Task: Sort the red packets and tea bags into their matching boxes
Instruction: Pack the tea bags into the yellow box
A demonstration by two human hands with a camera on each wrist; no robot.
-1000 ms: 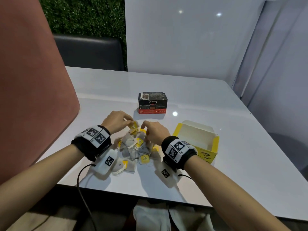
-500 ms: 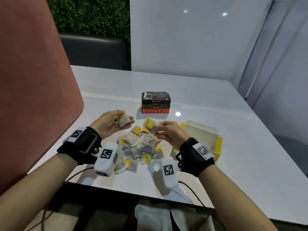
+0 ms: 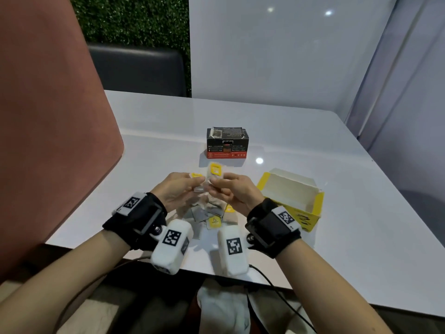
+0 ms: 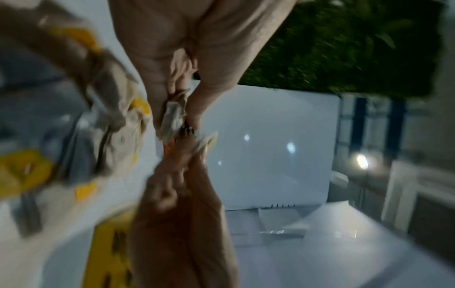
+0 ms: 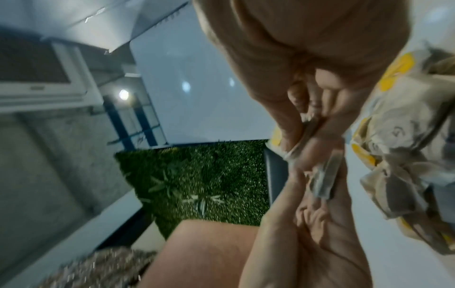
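Just in front of the black-and-red box [image 3: 226, 143], both hands are pinching tea bags: left hand [image 3: 175, 192] one, right hand [image 3: 232, 192] a yellow-tagged tea bag [image 3: 215, 171]. The tea bag pile [image 3: 212, 214] is lying nearer the person; the open yellow box [image 3: 292, 197], right of it, is probably still empty. No loose red packets are showing, so sorting is looking barely started.

dim, cool indoor light from overhead lamps, mirrored as small glare spots on the glossy desk [image 3: 289, 131]. the head view is fairly sharp, bowed at its edges. both wrist views are heavily motion-blurred, noisy and strongly warped.
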